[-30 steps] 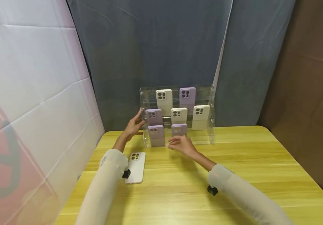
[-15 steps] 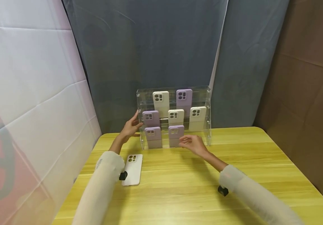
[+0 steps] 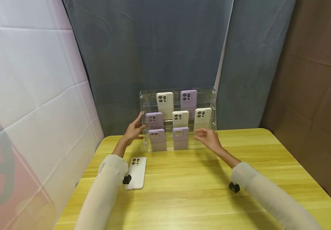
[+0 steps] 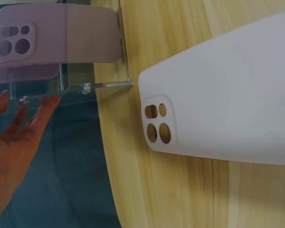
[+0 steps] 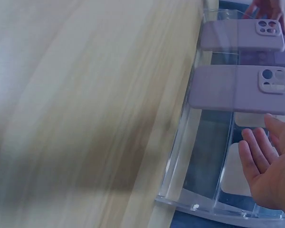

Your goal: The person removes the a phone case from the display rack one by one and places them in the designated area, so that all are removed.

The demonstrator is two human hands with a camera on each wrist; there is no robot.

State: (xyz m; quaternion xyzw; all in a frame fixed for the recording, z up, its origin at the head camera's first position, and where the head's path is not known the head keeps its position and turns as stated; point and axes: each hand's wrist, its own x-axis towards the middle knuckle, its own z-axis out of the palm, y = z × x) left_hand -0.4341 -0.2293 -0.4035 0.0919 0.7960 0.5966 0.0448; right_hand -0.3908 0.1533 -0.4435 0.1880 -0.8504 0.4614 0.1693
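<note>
A transparent tiered display stand (image 3: 141, 99) holds purple and white phone cases in three rows. My left hand (image 3: 132, 132) touches the stand's left side, fingertips right at the panel's edge in the left wrist view. My right hand (image 3: 208, 139) hovers before the stand's lower right, fingers loosely bent with nothing between them. Just left of it, a purple phone case (image 3: 181, 139) stands upright in the bottom row; in the right wrist view that purple case (image 5: 216, 88) lies close to my thumb. Part of a white case (image 3: 203, 116) shows above my right fingers.
A white phone case (image 3: 137, 172) lies flat on the wooden table (image 3: 182, 198), beside my left sleeve. Another purple case (image 3: 157, 139) stands at the bottom left of the stand. A grey curtain (image 3: 177, 44) hangs behind, with fabric walls on both sides.
My right hand has moved right and slightly up, away from the lower purple case, which now shows fully. My left hand has stayed at the stand's side.
</note>
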